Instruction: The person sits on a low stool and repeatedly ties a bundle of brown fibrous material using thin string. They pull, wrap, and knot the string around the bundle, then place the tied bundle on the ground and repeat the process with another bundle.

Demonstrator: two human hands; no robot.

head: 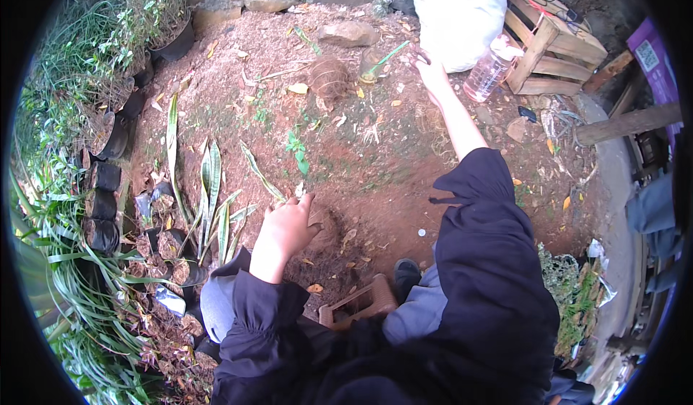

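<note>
My left hand (287, 229) is low in front of me, fingers bent over the base of a variegated snake plant leaf (260, 169); whether it grips the leaf I cannot tell. A brown fibrous clump (325, 232) lies beside it, partly hidden. My right arm reaches far forward, and my right hand (427, 69) is near the end of a green stick (394, 54) that leans in a clear glass (370, 66). Its fingers are too blurred to show a hold. A coconut husk ball (330, 77) sits left of the glass. The white sack (460, 15) stands just beyond my right hand.
A pink-lidded bottle (487, 74) and a wooden crate (557, 53) stand at the right. Black planting bags (105, 204) and snake plants (211, 183) line the left. A flat stone (348, 34) lies ahead; a brown woven-look stool (363, 302) is by my legs.
</note>
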